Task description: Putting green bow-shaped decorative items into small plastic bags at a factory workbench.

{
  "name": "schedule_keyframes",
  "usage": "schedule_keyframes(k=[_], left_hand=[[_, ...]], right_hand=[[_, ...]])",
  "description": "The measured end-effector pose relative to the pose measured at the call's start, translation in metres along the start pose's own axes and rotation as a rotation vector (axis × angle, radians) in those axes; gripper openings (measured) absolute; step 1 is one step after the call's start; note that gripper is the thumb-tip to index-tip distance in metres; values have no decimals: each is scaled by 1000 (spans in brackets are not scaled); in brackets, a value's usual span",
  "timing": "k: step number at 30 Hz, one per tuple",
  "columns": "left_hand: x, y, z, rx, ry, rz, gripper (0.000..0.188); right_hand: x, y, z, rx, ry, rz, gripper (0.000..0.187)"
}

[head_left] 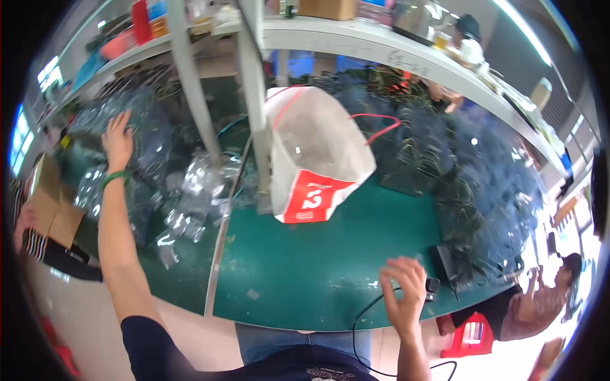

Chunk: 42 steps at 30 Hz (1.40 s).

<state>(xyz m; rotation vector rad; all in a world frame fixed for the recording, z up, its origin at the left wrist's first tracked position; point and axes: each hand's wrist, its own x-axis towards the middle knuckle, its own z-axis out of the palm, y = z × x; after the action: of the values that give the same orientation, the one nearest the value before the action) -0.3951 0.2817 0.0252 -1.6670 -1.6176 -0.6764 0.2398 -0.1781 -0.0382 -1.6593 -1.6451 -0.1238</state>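
Clear plastic bags (147, 127) at my stretched-out left grip (119, 127)
They're on the green surface's (286, 267) left side. My right grip (397, 282) is loose and half-bent, near a black cable (354, 333).

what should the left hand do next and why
Probably lower and close the left hand on some of the clear plastic packaging: it reaches over that pile with fingers extended, and nothing looks gripped yet.

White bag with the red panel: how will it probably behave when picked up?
The white bag is probably light: no contents show inside. Its walls may be fairly stiff, as its mouth stands open. The thin, curved red handle likely flexes.
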Motion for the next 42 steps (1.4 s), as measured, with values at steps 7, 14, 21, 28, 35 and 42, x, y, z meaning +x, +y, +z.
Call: schedule_keyframes(k=[7, 14, 21, 28, 35, 42], left_hand=[[-39, 112, -33, -179, 216, 90, 77], [-156, 258, -160, -690, -298, 566, 72], [-134, 309, -190, -821, -291, 695, 43], [-172, 334, -94, -537, -831, 444, 37], [-261, 348, -12, -450, -279, 565, 26], [-242, 321, -62, -642, -51, 594, 21]], right_hand=[[167, 139, 14, -254, 348, -110, 53], [252, 240, 21, -632, -49, 30, 39], [158, 125, -10, -112, -180, -171, 11], [46, 7, -28, 6, -240, -423, 28], [5, -39, -39, 85, -182, -499, 40], [-33, -57, -35, 286, -164, -566, 37]])
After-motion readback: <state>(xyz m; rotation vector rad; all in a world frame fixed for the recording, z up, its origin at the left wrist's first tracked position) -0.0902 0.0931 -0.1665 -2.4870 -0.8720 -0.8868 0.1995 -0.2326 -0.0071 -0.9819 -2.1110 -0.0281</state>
